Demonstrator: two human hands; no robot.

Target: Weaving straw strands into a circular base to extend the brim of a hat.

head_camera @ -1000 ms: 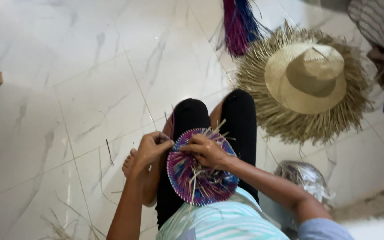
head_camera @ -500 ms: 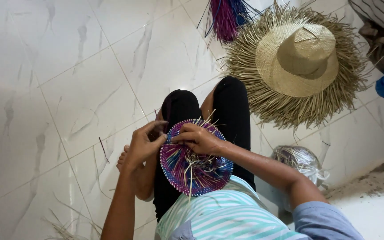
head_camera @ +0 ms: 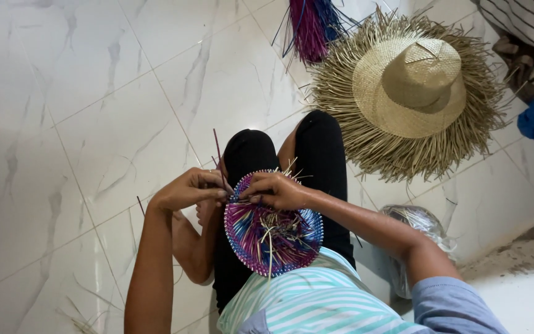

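Here the left hand (head_camera: 188, 190) and right hand (head_camera: 277, 190), fingers closed on the rim of the purple-and-blue woven disc (head_camera: 273, 230) on the lap, should keep each strand taut and evenly spaced.

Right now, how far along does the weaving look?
Done: the round purple and blue woven disc on the lap has a closed, tightly woven band round most of its rim. In hand: the left hand and right hand pinch strands at its far edge, by a loose purple strand sticking up. Left: pale loose ends jut from the disc's middle. Beside it lies a straw hat with a fringed brim.
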